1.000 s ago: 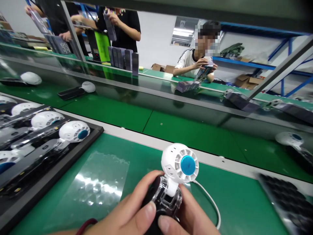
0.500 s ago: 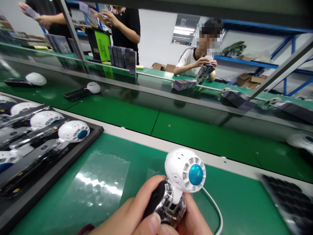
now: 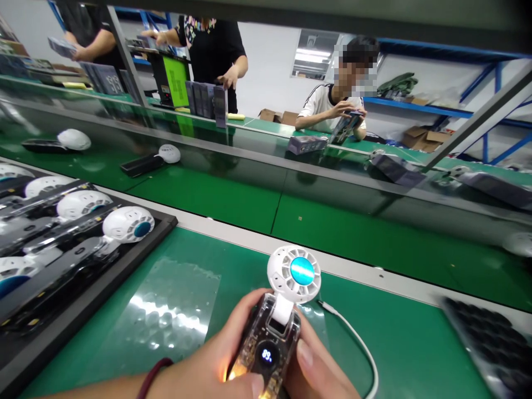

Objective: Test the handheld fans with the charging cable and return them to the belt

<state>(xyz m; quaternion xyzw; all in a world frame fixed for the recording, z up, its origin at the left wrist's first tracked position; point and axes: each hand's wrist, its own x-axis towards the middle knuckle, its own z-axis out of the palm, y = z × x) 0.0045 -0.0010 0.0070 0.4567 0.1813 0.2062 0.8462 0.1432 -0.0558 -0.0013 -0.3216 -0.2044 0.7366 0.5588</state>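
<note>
A handheld fan with a white round head, a blue hub and a clear-fronted dark handle stands in both my hands, its head pointing away from me. Its small round display is lit and reads about 89, and an orange glow shows at the lower handle. My left hand wraps the handle's left side, thumb on the front below the display. Fingers of my right hand close round the right side. Beside the fan head, the plug of a white cable lies free on the green work surface.
On my left, a black tray carries several similar fans. A clear plastic sheet lies nearby. More fans rest on the green conveyor ahead. A black studded pad is at right. Co-workers handle boxes across the line.
The fan has turned so its handle front faces me, with display and orange light now showing. Fans on the conveyor have shifted right. A co-worker's hand has come down to the standing boxes.
</note>
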